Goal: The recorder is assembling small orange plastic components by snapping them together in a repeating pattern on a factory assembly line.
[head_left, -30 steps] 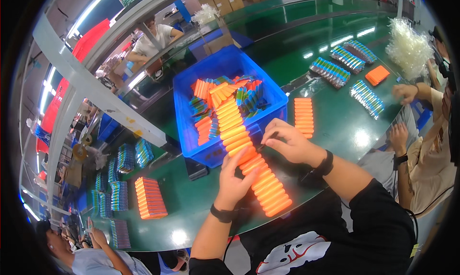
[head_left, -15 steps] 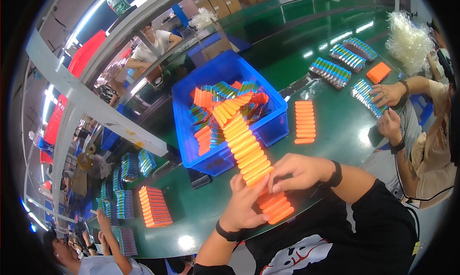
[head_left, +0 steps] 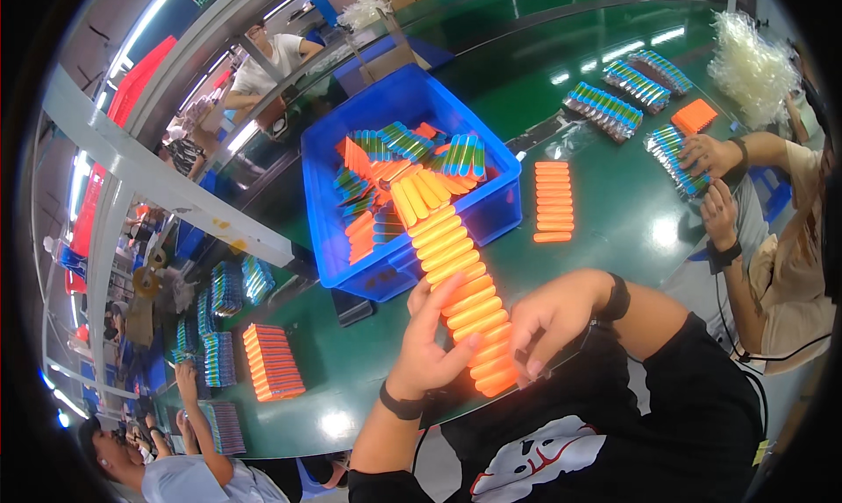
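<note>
A long strip of orange stick-like pieces [head_left: 452, 256], laid side by side, runs from the blue bin toward the table's near edge. My left hand [head_left: 425, 349] grips it from the left, thumb and a finger over the top; its other fingers are partly hidden. At the strip's lower right edge, my right hand [head_left: 554, 323] has its fingers curled against the end pieces. The blue bin [head_left: 386, 279] holds more orange strips and several blue-green ones, heaped loosely. To the right of the bin, a short orange strip [head_left: 553, 202] lies flat on the green table [head_left: 605, 240].
An orange stack [head_left: 274, 363] stands left, beside blue-green bundles [head_left: 219, 358]. More blue-green bundles [head_left: 605, 110] and a clear plastic heap [head_left: 752, 69] lie far right. A co-worker's hands [head_left: 712, 156] handle a bundle there. A metal frame [head_left: 167, 187] crosses the left side.
The strip now runs straight past my left hand, where its lower part was bent behind the fingers. My left hand's grip has opened wider, and my right hand has moved down its right edge.
</note>
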### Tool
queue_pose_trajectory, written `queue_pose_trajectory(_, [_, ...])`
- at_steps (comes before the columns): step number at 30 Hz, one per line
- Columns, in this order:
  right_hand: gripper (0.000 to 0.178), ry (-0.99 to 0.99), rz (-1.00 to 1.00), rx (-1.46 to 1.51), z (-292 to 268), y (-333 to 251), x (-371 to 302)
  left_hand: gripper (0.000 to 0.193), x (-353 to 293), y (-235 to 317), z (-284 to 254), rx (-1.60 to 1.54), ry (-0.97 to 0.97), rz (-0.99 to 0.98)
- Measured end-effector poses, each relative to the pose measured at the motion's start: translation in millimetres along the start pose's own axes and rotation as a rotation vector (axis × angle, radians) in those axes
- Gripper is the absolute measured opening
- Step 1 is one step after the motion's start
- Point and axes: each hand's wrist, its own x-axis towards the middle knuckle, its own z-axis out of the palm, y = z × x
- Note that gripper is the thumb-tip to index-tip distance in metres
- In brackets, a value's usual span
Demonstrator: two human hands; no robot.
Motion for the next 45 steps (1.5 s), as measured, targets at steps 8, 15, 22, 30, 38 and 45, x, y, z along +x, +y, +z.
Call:
queue_pose_trajectory(8, [0.020,-0.024,-0.059,0.000,5.3,-7.3,4.7,0.072,1.9,7.6,0.0,-0.227,0.054,-0.078])
queue_pose_trajectory(15, [0.019,-0.126,-0.029,-0.050,4.6,-6.6,8.1,0.081,3.5,-4.2,-10.2,-0.341,0.220,-0.125])
queue_pose_trajectory(22, [0.020,-0.158,0.015,-0.038,-2.4,-6.0,8.3,0.087,5.8,-6.6,-10.2,-0.015,0.180,-0.052])
queue_pose_trajectory(30, [0.021,-0.145,0.113,-0.026,-6.3,8.8,4.0,0.081,4.3,-31.8,-1.5,0.149,0.117,-0.113])
queue_pose_trajectory(38, [0.012,0.828,-0.334,-0.066,-20.2,4.4,5.1,0.069,3.3,-31.8,9.4,-0.303,0.160,-0.227])
queue_pose_trajectory(45, [0.023,0.995,-0.377,-0.658,-18.5,25.1,40.7,0.076,2.6,-26.5,3.6,0.124,0.203,-0.078])
